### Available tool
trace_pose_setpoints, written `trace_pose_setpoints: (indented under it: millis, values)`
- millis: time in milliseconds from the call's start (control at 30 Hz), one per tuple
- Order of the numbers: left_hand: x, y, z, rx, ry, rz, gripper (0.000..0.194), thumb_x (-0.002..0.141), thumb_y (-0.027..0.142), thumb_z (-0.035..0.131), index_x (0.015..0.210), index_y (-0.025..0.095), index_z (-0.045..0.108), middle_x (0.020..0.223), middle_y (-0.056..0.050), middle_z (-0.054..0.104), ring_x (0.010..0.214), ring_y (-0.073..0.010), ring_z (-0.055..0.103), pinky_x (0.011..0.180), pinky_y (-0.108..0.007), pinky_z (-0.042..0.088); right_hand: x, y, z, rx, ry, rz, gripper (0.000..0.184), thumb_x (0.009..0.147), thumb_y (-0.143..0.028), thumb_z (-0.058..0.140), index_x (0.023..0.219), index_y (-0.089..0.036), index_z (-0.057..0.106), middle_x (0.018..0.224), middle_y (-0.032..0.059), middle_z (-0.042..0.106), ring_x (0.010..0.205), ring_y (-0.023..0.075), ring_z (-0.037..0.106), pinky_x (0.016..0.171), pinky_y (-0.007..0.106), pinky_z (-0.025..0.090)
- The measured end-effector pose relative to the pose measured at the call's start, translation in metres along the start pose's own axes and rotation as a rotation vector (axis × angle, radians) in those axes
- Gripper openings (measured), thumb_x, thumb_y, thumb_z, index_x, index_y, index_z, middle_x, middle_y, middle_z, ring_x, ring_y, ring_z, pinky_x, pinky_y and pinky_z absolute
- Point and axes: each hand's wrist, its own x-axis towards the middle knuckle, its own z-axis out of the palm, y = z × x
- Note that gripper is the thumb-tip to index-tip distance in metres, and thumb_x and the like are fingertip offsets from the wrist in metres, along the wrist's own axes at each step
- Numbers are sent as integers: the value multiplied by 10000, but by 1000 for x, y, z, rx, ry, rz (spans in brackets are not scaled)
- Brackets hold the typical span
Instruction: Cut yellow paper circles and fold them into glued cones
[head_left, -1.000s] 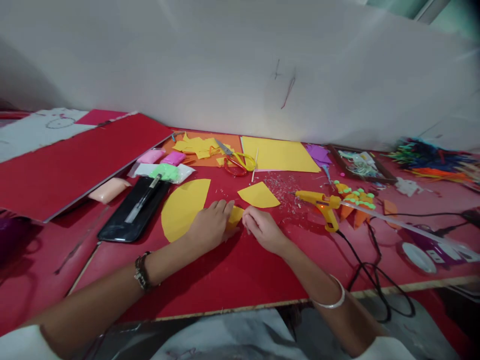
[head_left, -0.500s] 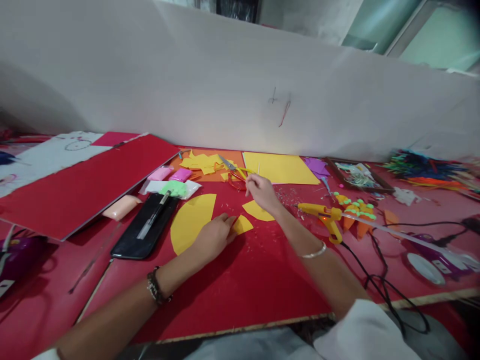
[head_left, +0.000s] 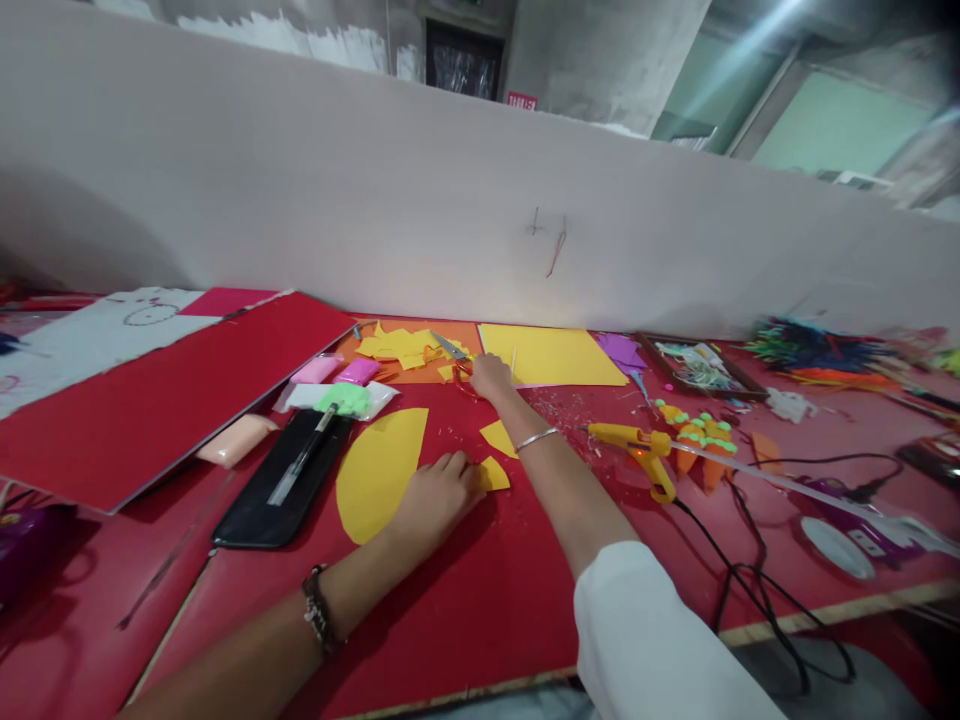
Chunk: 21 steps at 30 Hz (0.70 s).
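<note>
Right grip [head_left: 492, 376], closure unclear, is at the scissors [head_left: 450, 347], with red tabletop [head_left: 480, 600] reaching its front edge [head_left: 480, 691].

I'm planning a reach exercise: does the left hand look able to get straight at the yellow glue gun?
Probably not straight across: the right arm, stretched toward the scissors, lies between the left hand and the glue gun. That hand also seems to rest on a yellow paper piece.

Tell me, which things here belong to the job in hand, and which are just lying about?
By the hands, likely in use:
small yellow wedge, at the left hand
scissors, at the right hand
large yellow cut-out
partly hidden yellow piece

Apparently just lying about:
glue gun
flat black item
bright pink packet
purple paper
</note>
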Motion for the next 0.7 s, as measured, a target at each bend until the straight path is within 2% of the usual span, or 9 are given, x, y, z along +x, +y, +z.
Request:
trace_pose_setpoints:
  millis: [100, 200, 300, 367, 467, 600, 667, 700]
  values:
    - [1, 1, 3, -14, 8, 3, 281, 900, 213, 344, 1011, 136, 590, 971, -107, 590, 860, -218, 559, 662, -304, 448, 4, -1, -1, 35, -53, 14, 300, 856, -323, 512, 1099, -147, 532, 1110, 74, 556, 961, 186, 559, 813, 405, 472]
    - [1, -1, 4, -64, 29, -5, 286, 873, 124, 330, 1007, 136, 582, 949, -108, 588, 857, -210, 549, 659, -296, 434, 6, 2, -3, 137, -76, 29, 281, 800, -349, 576, 979, -133, 585, 1009, 80, 603, 911, 193, 579, 759, 357, 474]
    - [1, -5, 5, -160, 63, -31, 234, 845, 134, 366, 917, 141, 589, 912, -102, 582, 839, -206, 546, 668, -293, 421, 3, 4, -6, 308, -60, 40, 265, 718, -375, 619, 812, -128, 609, 857, 103, 633, 829, 226, 602, 635, 292, 447]
    - [1, -8, 5, -249, 99, -68, 194, 829, 162, 384, 844, 152, 578, 880, -87, 576, 812, -196, 547, 665, -285, 410, -4, 2, -9, 453, -33, 32, 236, 722, -373, 577, 762, -140, 586, 767, 81, 618, 740, 205, 601, 565, 261, 416]
    - [2, -14, 5, -421, 156, -159, 152, 798, 185, 392, 726, 165, 525, 755, -48, 555, 702, -171, 540, 612, -266, 389, -22, -4, -22, 693, 15, -30, 183, 766, -338, 481, 763, -163, 532, 689, 25, 565, 613, 129, 547, 517, 225, 391]
    - [7, -23, -4, -722, 208, -248, 179, 801, 264, 353, 670, 181, 442, 597, 10, 484, 581, -137, 502, 542, -235, 375, -61, -1, -55, 971, 25, -156, 181, 791, -369, 420, 761, -195, 464, 623, -31, 474, 506, 77, 442, 492, 204, 392]
    - [8, -25, -14, -871, 227, -274, 185, 803, 303, 328, 679, 189, 404, 574, 31, 457, 539, -116, 483, 508, -214, 373, -86, 8, -72, 1085, -20, -235, 192, 772, -404, 461, 790, -213, 460, 627, -42, 460, 511, 81, 446, 497, 209, 409]
    - [9, -25, -21, -929, 238, -286, 172, 798, 312, 324, 690, 193, 385, 572, 40, 444, 520, -106, 469, 493, -204, 367, -98, 14, -78, 1248, -90, -311, 194, 757, -402, 502, 798, -215, 467, 632, -41, 454, 520, 85, 448, 495, 212, 406]
